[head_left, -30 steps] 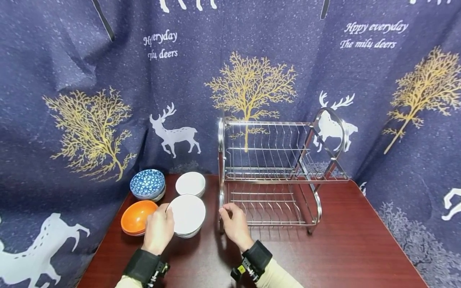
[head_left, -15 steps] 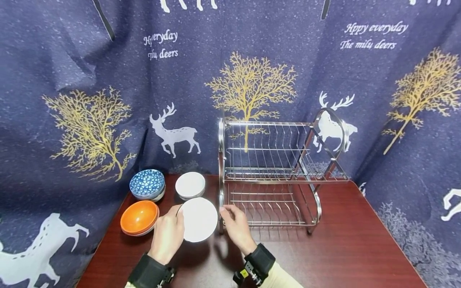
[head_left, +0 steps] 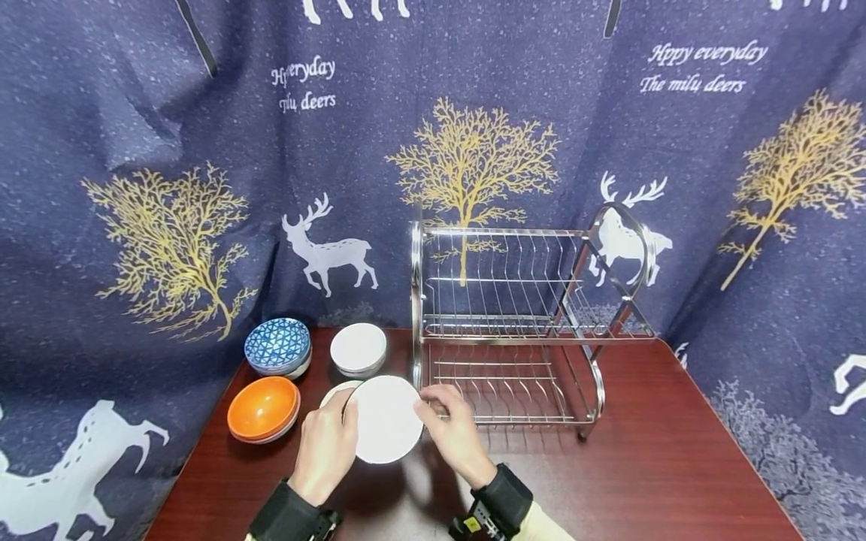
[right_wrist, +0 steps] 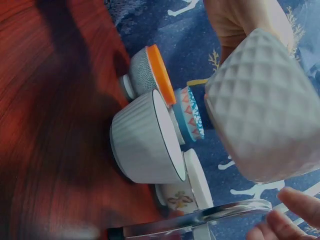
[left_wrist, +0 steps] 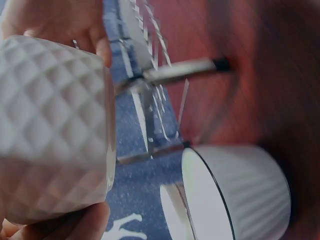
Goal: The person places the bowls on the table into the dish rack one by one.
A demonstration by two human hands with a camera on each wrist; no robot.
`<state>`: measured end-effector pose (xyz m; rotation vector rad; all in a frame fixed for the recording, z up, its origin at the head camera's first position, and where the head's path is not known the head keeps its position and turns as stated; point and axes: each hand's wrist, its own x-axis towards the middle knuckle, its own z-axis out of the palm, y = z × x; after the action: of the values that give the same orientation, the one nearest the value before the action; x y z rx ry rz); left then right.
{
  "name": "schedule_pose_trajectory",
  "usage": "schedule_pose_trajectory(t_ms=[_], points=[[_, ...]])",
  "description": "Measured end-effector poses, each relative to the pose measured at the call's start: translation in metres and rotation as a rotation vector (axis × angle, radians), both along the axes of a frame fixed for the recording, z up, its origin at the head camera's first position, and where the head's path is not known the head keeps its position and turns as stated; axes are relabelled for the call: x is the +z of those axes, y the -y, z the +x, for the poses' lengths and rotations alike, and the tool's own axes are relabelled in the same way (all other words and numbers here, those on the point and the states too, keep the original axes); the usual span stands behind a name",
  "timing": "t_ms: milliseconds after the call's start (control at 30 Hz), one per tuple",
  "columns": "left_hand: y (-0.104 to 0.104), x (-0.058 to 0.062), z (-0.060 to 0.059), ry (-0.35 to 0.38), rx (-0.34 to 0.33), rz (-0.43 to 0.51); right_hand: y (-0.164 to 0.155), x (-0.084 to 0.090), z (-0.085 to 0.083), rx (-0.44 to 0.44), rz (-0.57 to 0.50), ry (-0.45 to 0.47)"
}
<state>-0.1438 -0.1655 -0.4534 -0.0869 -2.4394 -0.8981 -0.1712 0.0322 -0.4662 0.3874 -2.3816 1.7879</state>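
My left hand (head_left: 328,443) grips a white bowl (head_left: 386,419) with a diamond-patterned outside (left_wrist: 50,130) by its left rim. The bowl is lifted off the table and tilted, its inside facing me. My right hand (head_left: 453,430) is at the bowl's right rim with fingers loosely curled; the right wrist view shows its fingertips (right_wrist: 290,200) just below the bowl (right_wrist: 265,105), not wrapped round it. A white ribbed bowl (left_wrist: 240,195) stays on the table underneath, with only its rim (head_left: 334,391) showing in the head view.
A two-tier steel dish rack (head_left: 507,330) stands just right of the hands on the dark red table (head_left: 643,466). An orange bowl (head_left: 262,407), a blue patterned bowl stack (head_left: 277,346) and a white bowl (head_left: 357,349) sit at the left. A deer-print curtain (head_left: 169,188) hangs behind.
My left hand has lifted the white bowl off the ribbed one and carried it right toward the rack. My right hand left the rack's front post and came to the bowl's rim.
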Motion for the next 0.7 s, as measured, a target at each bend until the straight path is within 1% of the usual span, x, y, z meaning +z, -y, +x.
schedule_pose_trajectory(t_ms=[100,200,267,400,567,700], points=[[-0.003,0.002,0.001,-0.005,-0.003,0.006,-0.004,0.013,0.006,0.057,-0.044,0.084],[-0.005,0.004,0.002,-0.015,-0.001,0.001,-0.009,0.017,0.007,0.139,-0.125,0.213],[-0.006,0.005,0.002,-0.021,0.000,-0.002,-0.011,0.011,0.003,0.190,-0.190,0.292],[-0.006,0.004,0.003,-0.029,-0.002,0.002,-0.015,-0.001,-0.005,0.282,-0.306,0.391],[-0.006,0.002,0.002,-0.043,-0.031,0.008,-0.019,-0.005,-0.008,0.398,-0.463,0.486],[-0.006,0.000,0.001,-0.040,-0.054,0.003,-0.022,-0.007,-0.008,0.442,-0.515,0.517]])
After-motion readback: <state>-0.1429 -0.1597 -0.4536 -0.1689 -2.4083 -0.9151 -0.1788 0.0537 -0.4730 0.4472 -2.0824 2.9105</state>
